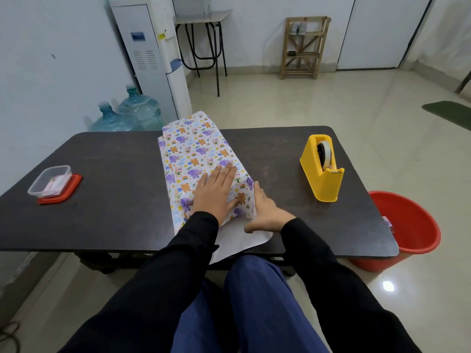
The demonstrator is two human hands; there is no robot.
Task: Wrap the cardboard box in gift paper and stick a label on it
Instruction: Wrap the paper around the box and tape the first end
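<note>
Left hand [216,191] lies flat, fingers straight, on the gift paper [193,149] that hides the cardboard box in the middle of the surface [114,174]. Right hand [265,212], also open, presses the near flap. If either hand lifts, the paper, which seems not taped yet, could spring loose.

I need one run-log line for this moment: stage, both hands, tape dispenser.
stage: folding near end | left hand: flat on gift paper, top | right hand: pressing paper at right side | tape dispenser: untouched

Both hands [216,192] on gift paper [193,151]
</note>
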